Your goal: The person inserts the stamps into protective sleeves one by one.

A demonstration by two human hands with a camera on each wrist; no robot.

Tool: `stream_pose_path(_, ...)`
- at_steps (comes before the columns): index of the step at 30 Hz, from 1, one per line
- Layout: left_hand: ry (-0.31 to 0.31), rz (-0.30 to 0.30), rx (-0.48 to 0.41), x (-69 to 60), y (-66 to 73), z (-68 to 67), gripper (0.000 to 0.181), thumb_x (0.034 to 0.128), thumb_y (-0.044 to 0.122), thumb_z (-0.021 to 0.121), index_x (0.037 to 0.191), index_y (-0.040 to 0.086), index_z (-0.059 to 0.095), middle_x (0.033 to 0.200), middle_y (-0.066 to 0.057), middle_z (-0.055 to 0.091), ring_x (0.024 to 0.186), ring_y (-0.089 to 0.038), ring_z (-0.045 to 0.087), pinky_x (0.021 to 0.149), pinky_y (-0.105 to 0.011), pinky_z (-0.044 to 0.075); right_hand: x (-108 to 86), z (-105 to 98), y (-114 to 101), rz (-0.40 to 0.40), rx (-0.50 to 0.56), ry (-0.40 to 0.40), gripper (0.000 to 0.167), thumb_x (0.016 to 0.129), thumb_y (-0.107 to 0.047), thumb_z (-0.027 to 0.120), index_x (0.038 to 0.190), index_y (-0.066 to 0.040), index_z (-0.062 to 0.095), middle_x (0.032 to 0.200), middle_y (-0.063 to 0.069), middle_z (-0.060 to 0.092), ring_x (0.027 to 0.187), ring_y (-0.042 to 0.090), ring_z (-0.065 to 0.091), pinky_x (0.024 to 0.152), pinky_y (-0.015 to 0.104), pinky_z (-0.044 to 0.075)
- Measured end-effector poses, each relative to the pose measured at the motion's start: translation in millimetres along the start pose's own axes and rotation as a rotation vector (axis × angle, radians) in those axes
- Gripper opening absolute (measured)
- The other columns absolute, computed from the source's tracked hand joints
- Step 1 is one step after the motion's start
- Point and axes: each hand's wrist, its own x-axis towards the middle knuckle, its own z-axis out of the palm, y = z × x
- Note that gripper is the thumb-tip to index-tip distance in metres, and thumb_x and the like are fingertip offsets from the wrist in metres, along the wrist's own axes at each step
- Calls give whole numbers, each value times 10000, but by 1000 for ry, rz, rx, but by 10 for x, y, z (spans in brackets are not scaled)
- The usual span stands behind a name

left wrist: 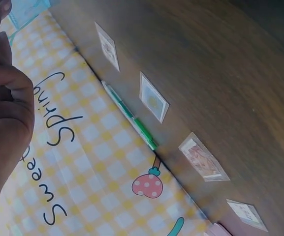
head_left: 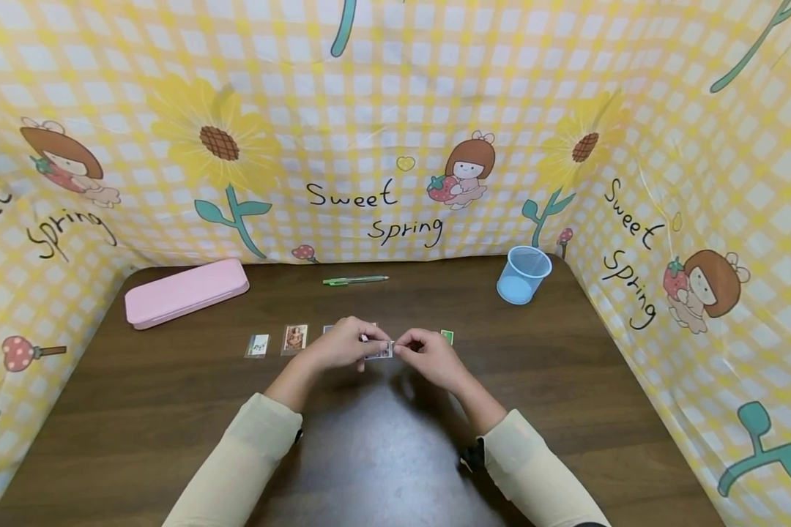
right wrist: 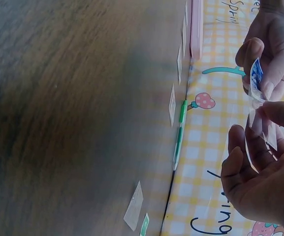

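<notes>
Above the table, my left hand [head_left: 343, 344] pinches a small stamp-like picture card [right wrist: 256, 73] with a blue patch. My right hand [head_left: 430, 359] meets it and pinches a clear plastic sleeve [right wrist: 270, 135] between thumb and finger. The card's lower end overlaps the sleeve; how far it sits inside I cannot tell. To the left lie a small pale card [head_left: 258, 345] and a brown picture card [head_left: 295, 337], each in a clear sleeve. A bluish card [left wrist: 154, 98] is partly hidden by my left hand in the head view. Beyond my right hand is a green-edged card [head_left: 447, 337].
A pink case [head_left: 187, 293] lies at the back left. A green pen [head_left: 356, 280] lies near the back edge, and a light blue mesh cup [head_left: 524, 274] stands at the back right. Patterned yellow checked cloth [head_left: 382, 132] walls the table on three sides.
</notes>
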Motion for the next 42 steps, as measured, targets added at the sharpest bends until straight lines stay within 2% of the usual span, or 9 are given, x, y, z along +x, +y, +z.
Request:
stream_pose_path(5, 28, -12, -8, 15, 6, -3, 103, 903, 156, 636, 972, 125, 707, 801, -8, 670, 462, -324, 554, 446, -305, 457, -2, -1, -9, 4, 20, 4, 49, 890, -179, 660, 888, -134, 677, 819, -20, 634, 726, 119, 543, 631, 243, 457)
stream_pose_path(12, 61, -37, -16, 6, 24, -1, 90, 900, 182, 640, 936, 115, 688, 741, -6, 620, 422, -163, 499, 448, -317, 458, 2, 11, 0, -22, 42, 32, 65, 885, -173, 664, 881, -108, 673, 793, -7, 629, 700, 108, 529, 612, 244, 448)
stream_pose_path(15, 66, -34, -2, 6, 28, -3, 87, 902, 186, 636, 923, 118, 687, 741, -16, 615, 429, -200, 508, 447, -314, 456, 8, 16, 8, -32, 46, 37, 84, 886, -176, 663, 884, -94, 674, 800, 3, 636, 709, 100, 536, 623, 241, 452)
stream_pose_path(19, 70, -34, 15, 7, 29, -4, 81, 903, 188, 633, 911, 125, 683, 729, -29, 604, 468, -325, 538, 445, -304, 444, 8, 12, -15, -14, 47, 30, 84, 885, -163, 664, 893, -80, 677, 812, 23, 641, 713, 107, 531, 628, 235, 444)
stream_pose_path(22, 74, -33, 22, 4, 35, -2, 77, 903, 183, 630, 901, 125, 680, 725, -18, 597, 473, -340, 537, 445, -298, 435, -11, -9, -99, -2, 46, 5, 102, 895, -132, 647, 916, -37, 675, 843, 61, 652, 729, 118, 532, 638, 233, 444)
stream_pose_path(28, 66, -31, 36, -4, 49, 1, 77, 900, 179, 626, 891, 124, 678, 720, 10, 591, 453, -158, 498, 476, -288, 454, -101, -93, -391, -3, 33, -51, 121, 909, -73, 607, 942, 34, 655, 872, 106, 654, 749, 135, 536, 648, 222, 448)
stream_pose_path(32, 50, -12, 58, -9, 58, -3, 76, 894, 177, 633, 895, 118, 680, 728, 24, 608, 466, -117, 497, 487, -285, 467, -121, -108, -447, -9, 20, -55, 118, 912, -63, 599, 939, 38, 653, 865, 116, 650, 749, 136, 529, 652, 220, 442)
stream_pose_path(37, 44, 5, 93, -11, 74, -7, 68, 886, 155, 632, 887, 108, 682, 711, 27, 607, 483, -101, 494, 486, -268, 447, -83, -83, -362, -4, 32, -68, 136, 910, -64, 602, 955, 57, 647, 875, 127, 651, 738, 139, 525, 644, 218, 440)
stream_pose_path(42, 89, 46, 219, 3, 88, 2, 51, 880, 166, 630, 859, 160, 676, 729, 61, 606, 599, -86, 513, 550, -256, 435, 1, -7, -117, -2, 29, -38, 144, 911, -123, 619, 956, 8, 660, 871, 70, 647, 741, 127, 519, 646, 230, 437)
